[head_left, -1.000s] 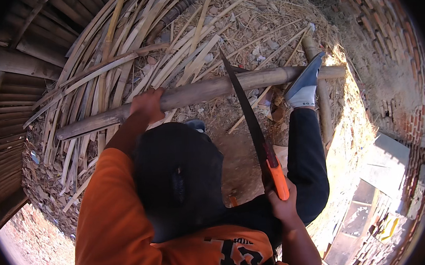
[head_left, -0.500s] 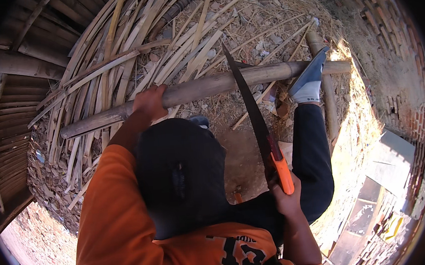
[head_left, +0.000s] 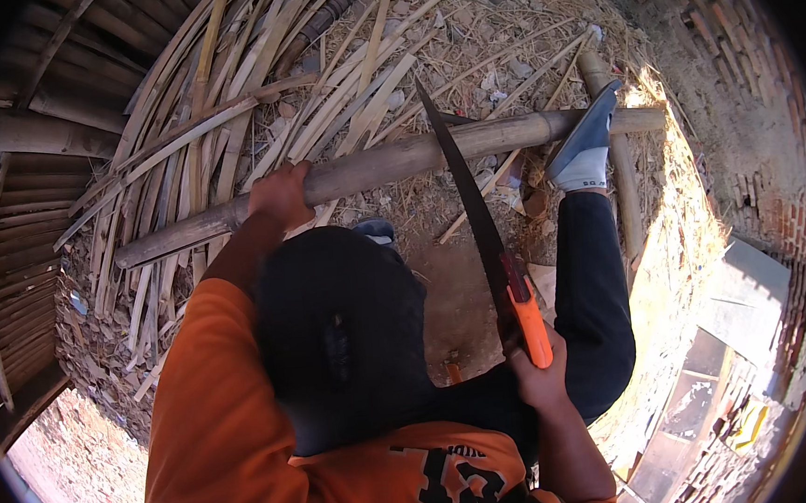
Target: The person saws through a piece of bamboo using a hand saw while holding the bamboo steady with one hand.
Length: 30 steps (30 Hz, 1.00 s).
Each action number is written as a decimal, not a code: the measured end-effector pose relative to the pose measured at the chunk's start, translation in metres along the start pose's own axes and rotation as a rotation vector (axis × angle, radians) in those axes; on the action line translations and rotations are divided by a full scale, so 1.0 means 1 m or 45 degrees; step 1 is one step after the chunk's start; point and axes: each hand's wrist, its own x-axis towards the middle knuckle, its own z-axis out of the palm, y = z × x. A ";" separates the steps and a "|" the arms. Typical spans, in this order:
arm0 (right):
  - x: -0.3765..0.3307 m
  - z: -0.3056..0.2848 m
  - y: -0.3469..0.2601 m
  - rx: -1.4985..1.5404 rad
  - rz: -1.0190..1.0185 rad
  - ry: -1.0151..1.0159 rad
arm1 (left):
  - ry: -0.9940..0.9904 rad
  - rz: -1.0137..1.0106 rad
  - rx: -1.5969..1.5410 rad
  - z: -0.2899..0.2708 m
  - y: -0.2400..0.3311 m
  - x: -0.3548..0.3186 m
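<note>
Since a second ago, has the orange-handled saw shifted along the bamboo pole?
No. The orange-handled saw crosses the bamboo pole at the same spot, left of the grey shoe.

A long, thick bamboo pole [head_left: 388, 164], grey-tan with visible nodes, lies nearly level across the ground, its left end lower than its right, resting over the litter of split strips and dry chaff. The right end sits under a shoe sole. A hand saw [head_left: 481, 237] with a long, dark, curved blade and an orange handle stands blade-forward across the pole, crossing it right of its middle, the blade tip pointing past the pole's far side and the handle raised on the near side.
</note>
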 end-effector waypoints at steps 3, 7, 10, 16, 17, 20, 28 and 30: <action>0.001 0.009 0.000 0.031 -0.003 0.013 | 0.088 0.015 0.002 0.010 -0.003 0.000; 0.113 0.030 -0.031 0.081 0.072 -0.001 | 0.068 0.023 0.004 0.009 0.002 0.002; 0.121 0.019 -0.034 0.128 0.135 -0.071 | 0.026 0.039 -0.050 0.002 -0.002 -0.001; 0.008 -0.003 -0.009 -0.022 -0.017 0.011 | -0.051 -0.032 0.016 -0.001 0.000 -0.003; 0.006 -0.006 -0.010 0.000 -0.026 0.019 | 0.003 -0.012 -0.008 0.000 0.001 -0.004; 0.056 0.017 -0.026 0.072 0.041 0.032 | 0.042 -0.004 -0.002 0.006 -0.005 -0.001; 0.039 0.011 -0.026 0.010 0.003 -0.014 | 0.080 0.006 0.017 0.003 -0.007 0.008; 0.011 0.007 -0.026 -0.119 -0.085 0.049 | 0.064 0.016 0.035 0.011 -0.003 0.003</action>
